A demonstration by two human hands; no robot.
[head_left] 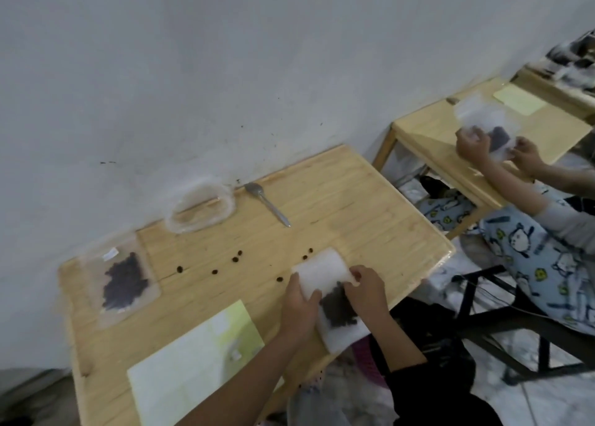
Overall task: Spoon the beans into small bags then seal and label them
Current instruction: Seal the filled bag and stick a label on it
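A small clear bag [322, 272] with dark beans [338, 309] in its lower part lies at the near right edge of the wooden table [354, 200]. My left hand [299, 306] grips its left side and my right hand [367, 292] pinches its right side. Another bag of beans [124, 280], with a small white label, lies flat at the table's left. A metal spoon [267, 203] lies near the wall. Several loose beans [236, 258] are scattered mid-table. A pale yellow label sheet [193, 361] lies at the near edge.
An empty clear plastic container [199, 206] stands against the wall. To the right, another person's hands [495, 148] hold a bag of beans over a second wooden table [434, 136] with its own yellow sheet [518, 99]. A black chair frame [502, 322] stands between.
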